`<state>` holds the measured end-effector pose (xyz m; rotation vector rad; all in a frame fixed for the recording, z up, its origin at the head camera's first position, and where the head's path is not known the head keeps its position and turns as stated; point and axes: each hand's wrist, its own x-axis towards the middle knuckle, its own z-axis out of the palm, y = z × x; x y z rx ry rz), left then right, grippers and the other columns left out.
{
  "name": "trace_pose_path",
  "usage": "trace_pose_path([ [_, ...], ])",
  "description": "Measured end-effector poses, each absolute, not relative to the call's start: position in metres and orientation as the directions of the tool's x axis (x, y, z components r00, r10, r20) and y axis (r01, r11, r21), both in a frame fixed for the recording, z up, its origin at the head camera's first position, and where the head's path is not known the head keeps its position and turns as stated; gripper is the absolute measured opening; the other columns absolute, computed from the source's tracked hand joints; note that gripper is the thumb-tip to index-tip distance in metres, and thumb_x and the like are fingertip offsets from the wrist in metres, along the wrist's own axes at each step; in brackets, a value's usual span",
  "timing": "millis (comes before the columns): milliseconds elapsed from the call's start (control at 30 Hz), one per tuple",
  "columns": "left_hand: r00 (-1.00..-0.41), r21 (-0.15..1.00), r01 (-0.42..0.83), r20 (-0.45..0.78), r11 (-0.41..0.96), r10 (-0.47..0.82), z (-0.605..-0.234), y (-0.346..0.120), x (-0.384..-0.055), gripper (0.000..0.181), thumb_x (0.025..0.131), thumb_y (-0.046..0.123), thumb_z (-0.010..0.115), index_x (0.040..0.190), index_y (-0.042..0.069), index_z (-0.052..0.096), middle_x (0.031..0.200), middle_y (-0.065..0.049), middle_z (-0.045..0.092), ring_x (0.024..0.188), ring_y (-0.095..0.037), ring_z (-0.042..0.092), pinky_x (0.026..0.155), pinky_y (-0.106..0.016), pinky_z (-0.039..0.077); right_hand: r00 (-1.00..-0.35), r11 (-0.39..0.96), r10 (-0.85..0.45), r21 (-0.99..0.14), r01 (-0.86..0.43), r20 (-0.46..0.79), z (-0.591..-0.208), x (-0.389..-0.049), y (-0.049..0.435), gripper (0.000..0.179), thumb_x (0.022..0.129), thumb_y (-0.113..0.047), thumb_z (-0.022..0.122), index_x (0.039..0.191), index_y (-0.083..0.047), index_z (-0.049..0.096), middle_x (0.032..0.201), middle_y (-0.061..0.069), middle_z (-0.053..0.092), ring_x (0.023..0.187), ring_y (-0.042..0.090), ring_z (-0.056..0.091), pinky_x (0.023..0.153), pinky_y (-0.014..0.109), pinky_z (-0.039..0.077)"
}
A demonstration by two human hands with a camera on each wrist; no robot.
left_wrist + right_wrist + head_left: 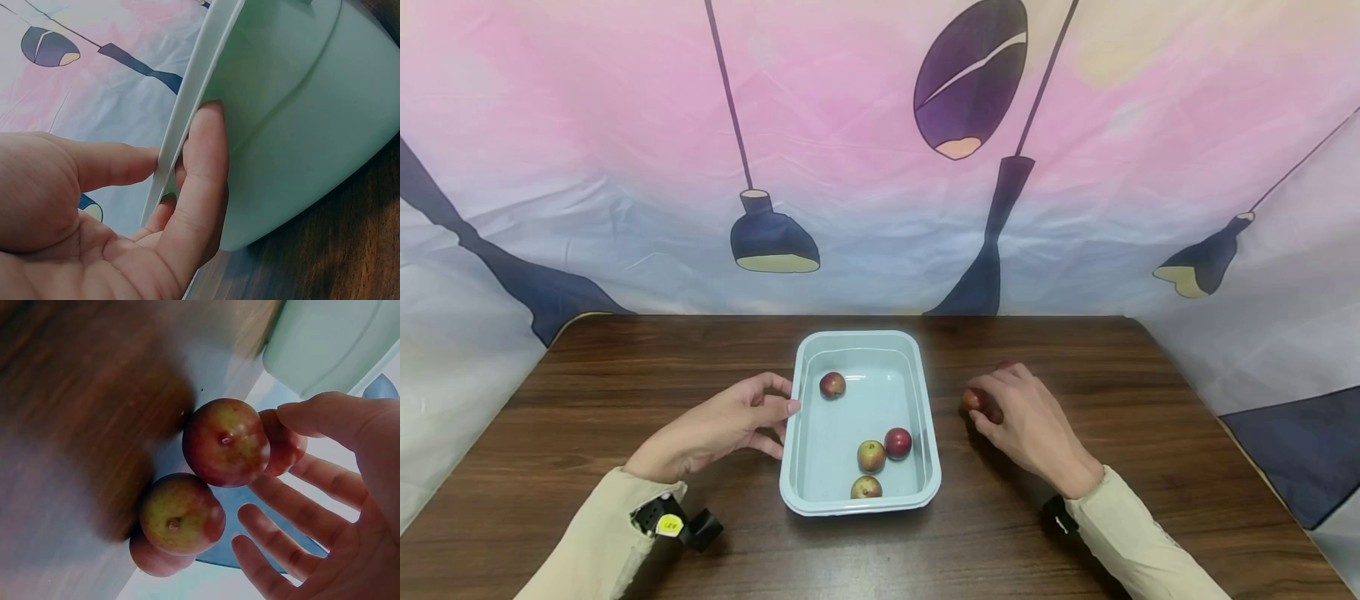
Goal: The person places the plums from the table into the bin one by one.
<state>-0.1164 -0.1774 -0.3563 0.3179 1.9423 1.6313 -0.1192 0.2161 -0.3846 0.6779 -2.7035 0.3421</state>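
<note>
A pale blue-green plastic tray (859, 505) lies on the table with several red and yellow-green plums inside, one plum (832, 384) apart near its far left corner. My left hand (730, 425) pinches the tray's left rim (181, 119), thumb on the upper side and fingers beneath. To the right of the tray, my right hand (1026, 421) is over a small group of plums. Its thumb and fingers are on either side of a plum (284, 444). Two plums, one upper (225, 442) and one lower (181, 514), show nearer the right wrist camera, with another plum (159, 557) partly hidden behind.
The dark wooden table (625, 367) runs back to a hanging cloth (865, 233) printed with lamps. A black wrist camera (673, 521) is strapped over the left sleeve, and another (1060, 514) sits under the right wrist.
</note>
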Motion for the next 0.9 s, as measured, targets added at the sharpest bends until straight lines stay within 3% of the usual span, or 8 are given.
trace_pose_path([
  [400,-0.803,0.958,-0.185,-0.277,0.22,0.528,-0.356,-0.178,-0.117,0.051,0.106,0.018,0.054,0.138,-0.013,0.03,0.102,-0.014,0.067,0.086,-0.018,0.068,0.079,-0.035,0.066,-0.85,0.866,-0.398,-0.165,-0.472,0.345,-0.378,-0.116,0.213,0.029,0.083,-0.021,0.083,0.11,-0.016,0.073,0.105,0.001,0.075,0.105,0.022,0.06,0.091,0.041,0.057],
  [900,-0.804,0.958,-0.183,-0.276,0.223,0.527,-0.356,-0.178,-0.117,0.053,0.106,0.02,0.055,0.139,-0.013,0.03,0.102,-0.014,0.067,0.087,-0.019,0.068,0.079,-0.036,0.066,-0.823,0.849,-0.416,-0.16,-0.504,0.387,-0.373,-0.111,0.211,0.026,0.082,-0.019,0.083,0.106,-0.017,0.073,0.104,0.0,0.075,0.104,0.021,0.06,0.091,0.04,0.056],
])
